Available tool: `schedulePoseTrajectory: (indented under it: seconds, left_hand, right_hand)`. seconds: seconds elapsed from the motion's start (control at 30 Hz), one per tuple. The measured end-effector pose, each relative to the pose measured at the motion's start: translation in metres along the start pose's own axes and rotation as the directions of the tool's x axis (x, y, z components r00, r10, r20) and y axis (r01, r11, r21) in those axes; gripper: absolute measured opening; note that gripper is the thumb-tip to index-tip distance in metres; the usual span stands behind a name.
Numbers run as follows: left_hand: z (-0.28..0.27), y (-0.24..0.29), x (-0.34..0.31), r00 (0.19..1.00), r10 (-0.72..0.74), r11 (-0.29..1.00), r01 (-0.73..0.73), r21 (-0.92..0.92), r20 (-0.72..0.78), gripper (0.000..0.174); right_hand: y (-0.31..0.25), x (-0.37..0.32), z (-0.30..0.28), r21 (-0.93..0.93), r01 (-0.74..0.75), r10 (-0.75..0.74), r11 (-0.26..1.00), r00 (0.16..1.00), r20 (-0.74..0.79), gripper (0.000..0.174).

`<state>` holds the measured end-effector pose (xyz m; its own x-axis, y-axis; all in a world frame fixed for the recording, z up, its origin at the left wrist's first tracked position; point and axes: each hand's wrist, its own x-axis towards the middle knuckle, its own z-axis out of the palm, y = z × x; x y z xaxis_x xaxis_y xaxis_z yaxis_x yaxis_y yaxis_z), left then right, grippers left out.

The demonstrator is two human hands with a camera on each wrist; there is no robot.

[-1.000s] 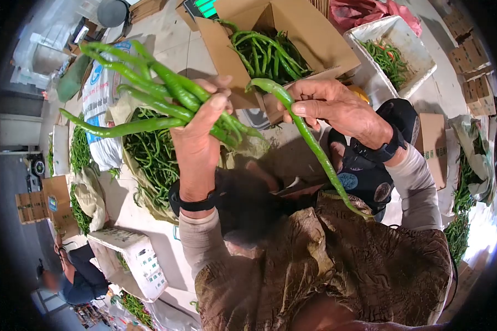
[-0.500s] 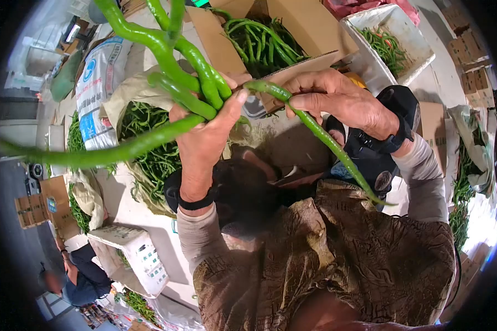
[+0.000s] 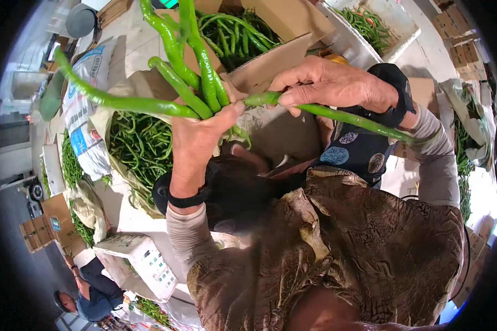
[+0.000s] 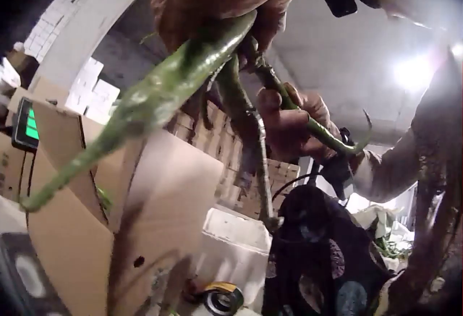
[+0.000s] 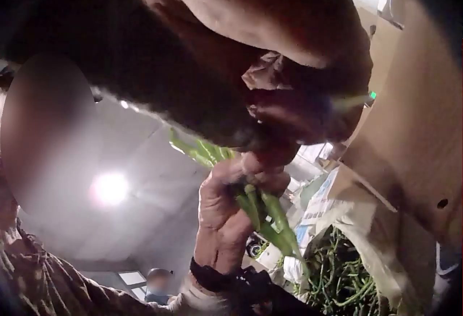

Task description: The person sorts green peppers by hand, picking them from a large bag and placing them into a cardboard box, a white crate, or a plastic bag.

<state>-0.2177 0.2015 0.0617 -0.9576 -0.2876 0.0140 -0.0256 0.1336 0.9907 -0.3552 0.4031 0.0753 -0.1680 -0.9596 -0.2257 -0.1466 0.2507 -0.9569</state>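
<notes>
Pinching green peppers (image 3: 207, 83), both hands (image 3: 199, 132) (image 3: 337, 84) above pale floor (image 3: 130, 220), open carton (image 3: 276, 62), filled sack (image 3: 141, 87), white box (image 3: 153, 267) around

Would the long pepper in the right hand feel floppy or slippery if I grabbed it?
The pepper seems fairly stiff, since it sticks out past the right hand without hanging limp. It's shiny, so maybe slippery. Being thin, it's probably light.
</notes>
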Motion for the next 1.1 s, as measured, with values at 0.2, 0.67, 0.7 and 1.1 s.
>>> schedulePoseTrajectory:
  seconds: [0.2, 0.67, 0.7, 1.1]
  left_hand:
    - [0.011, -0.011, 0.002, 0.999, 0.004, 0.975, 0.003, -0.222, 0.032, 0.015]
    - [0.02, -0.019, -0.002, 0.991, 0.113, 0.952, -0.087, 0.293, -0.074, 0.021]
    - [0.024, -0.018, -0.003, 0.991, 0.101, 0.982, -0.085, 0.166, -0.092, 0.022]
    - [0.031, -0.017, -0.001, 0.998, -0.036, 0.984, 0.026, -0.176, -0.054, 0.032]
  right_hand:
    - [-0.002, -0.008, -0.004, 0.015, -0.073, 0.072, 0.997, 0.996, 0.057, 0.034]
    - [0.043, -0.002, -0.009, 0.267, 0.04, -0.065, 0.963, 0.994, 0.087, 0.039]
    - [0.041, -0.005, -0.008, 0.342, -0.01, -0.037, 0.939, 0.991, 0.132, 0.038]
    - [0.044, -0.014, -0.008, 0.381, 0.008, -0.068, 0.925, 0.987, 0.145, 0.041]
